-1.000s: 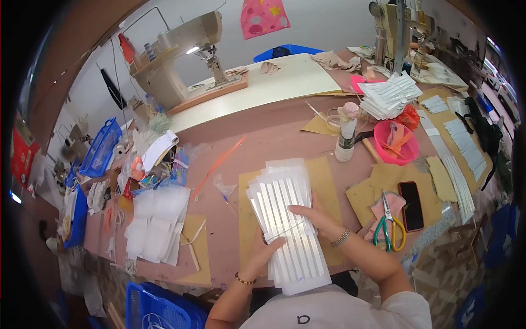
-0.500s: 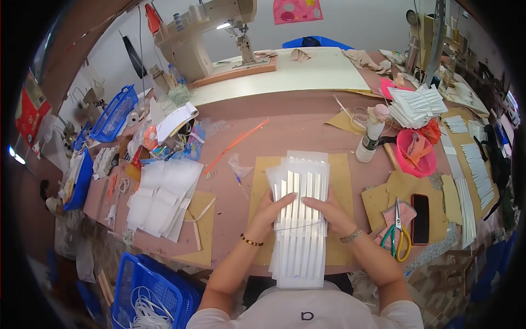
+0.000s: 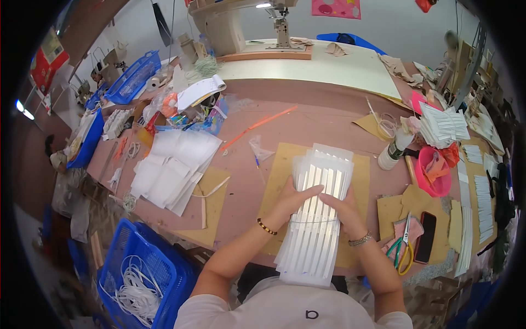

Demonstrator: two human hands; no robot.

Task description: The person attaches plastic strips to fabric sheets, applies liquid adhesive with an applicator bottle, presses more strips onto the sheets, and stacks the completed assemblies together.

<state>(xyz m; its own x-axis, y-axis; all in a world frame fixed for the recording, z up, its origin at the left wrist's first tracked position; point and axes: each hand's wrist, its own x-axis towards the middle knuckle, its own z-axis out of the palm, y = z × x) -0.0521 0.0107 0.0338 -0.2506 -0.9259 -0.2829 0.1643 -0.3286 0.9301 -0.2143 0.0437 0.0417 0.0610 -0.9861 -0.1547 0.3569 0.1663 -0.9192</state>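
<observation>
Both my hands grip a long stack of translucent white plastic sheets (image 3: 311, 241) with shiny strips running lengthwise and a thin band or cord across the middle. My left hand (image 3: 296, 202) is closed on its left edge, thumb on top. From the right edge my right hand (image 3: 346, 208) holds it, its thumb almost meeting the left one. Fingers under the stack are hidden. The near end of the stack reaches my shirt. Beneath it lies a brown cardboard sheet (image 3: 274, 192) on the table (image 3: 257, 192).
Left of me is a pile of white sheets (image 3: 174, 167), with blue baskets (image 3: 129, 241) below the table edge. To the right lie scissors (image 3: 404, 247), a phone (image 3: 425, 238), a pink basket (image 3: 433, 171) and a white bottle (image 3: 392, 153). A sewing machine (image 3: 233, 33) stands at the back.
My view has turned left, so the table things appear further right. Both hands still hold the stack, which now leans slightly more to the right at its far end.
</observation>
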